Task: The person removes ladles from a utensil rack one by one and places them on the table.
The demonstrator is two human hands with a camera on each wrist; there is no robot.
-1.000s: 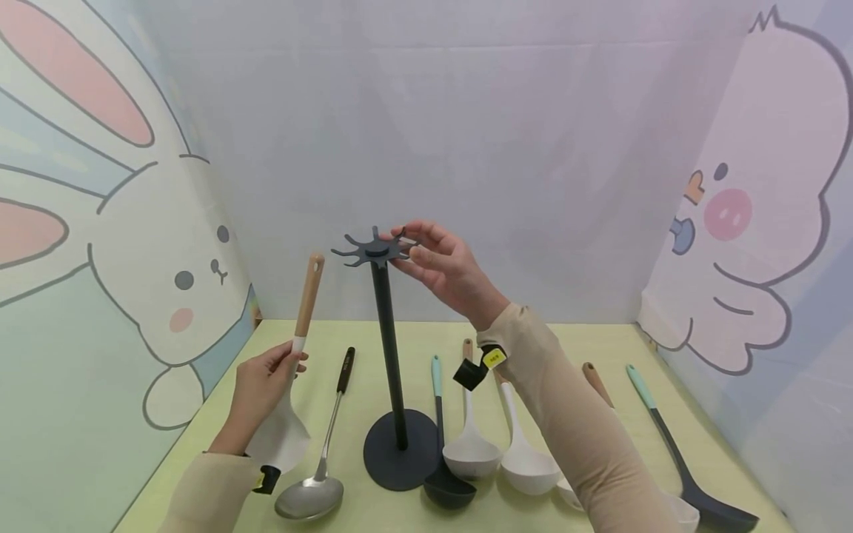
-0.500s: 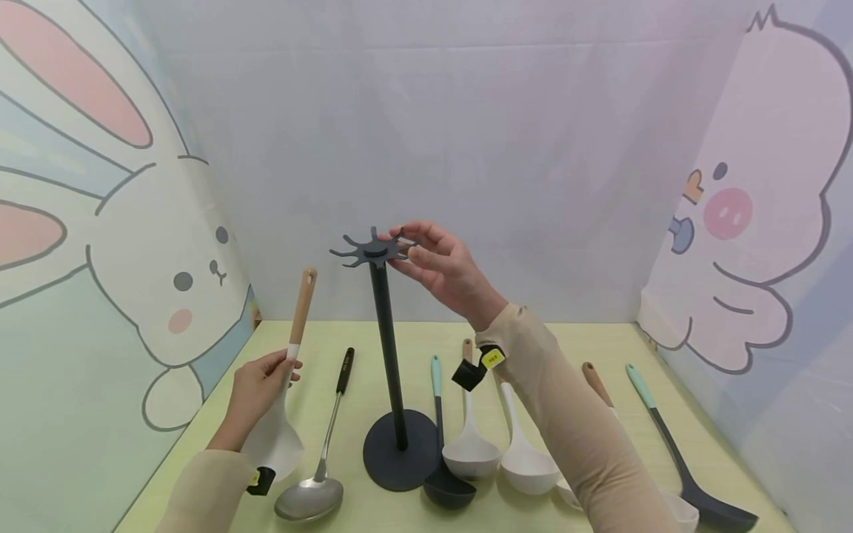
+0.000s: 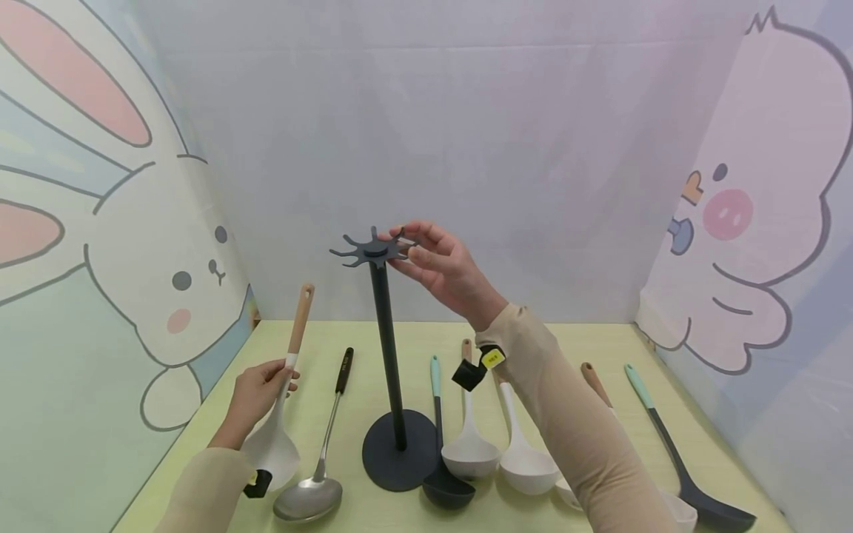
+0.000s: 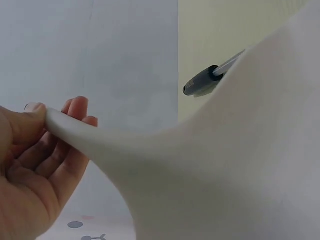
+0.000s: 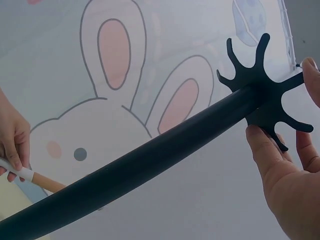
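My left hand [image 3: 256, 396] pinches the neck of a white spatula [image 3: 272, 448] with a wooden handle, held nearly upright with its handle end on top. In the left wrist view, its broad white head [image 4: 240, 150] fills much of the frame, and the thumb and fingertips meet at its narrow neck. My right hand [image 3: 446, 270] grips the hooked top of a black utensil stand [image 3: 386, 348]. Seen from the right wrist, the thumb lies on one hook and the fingers [image 5: 265, 150] are under the others. No utensil hangs from the hooks in view.
A metal spoon [image 3: 309, 497] lies left of the stand's round base. To its right lie a black ladle [image 3: 449, 488], two white ladles [image 3: 472, 453] and a black turner with a mint handle [image 3: 676, 444]. My right forearm partly covers other white utensils.
My left hand has lowered the spatula and shifted it slightly left, bringing its head down toward the table. The right hand and the stand stay in place.
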